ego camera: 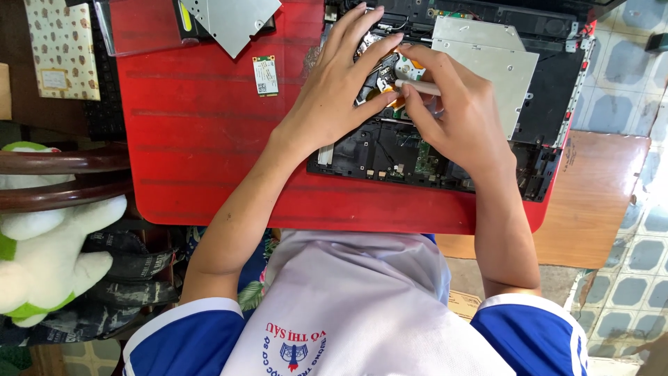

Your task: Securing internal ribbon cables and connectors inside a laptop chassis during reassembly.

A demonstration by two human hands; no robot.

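An opened black laptop base (543, 104) lies on a red table (202, 139), its circuit boards and a silver drive cover (487, 63) exposed. My left hand (334, 90) rests flat on the laptop's inner parts, fingers spread toward the top. My right hand (452, 111) grips a thin white stick-like tool (417, 87) and holds its tip against the components in the middle of the laptop. What the tip touches is hidden by my fingers.
A small green circuit card (265, 75) lies loose on the red table. A silver metal plate (233, 21) sits at the table's far edge. A white and green plush toy (42, 257) and wooden chair rails (62, 177) are at the left. Tiled floor (626, 69) lies right.
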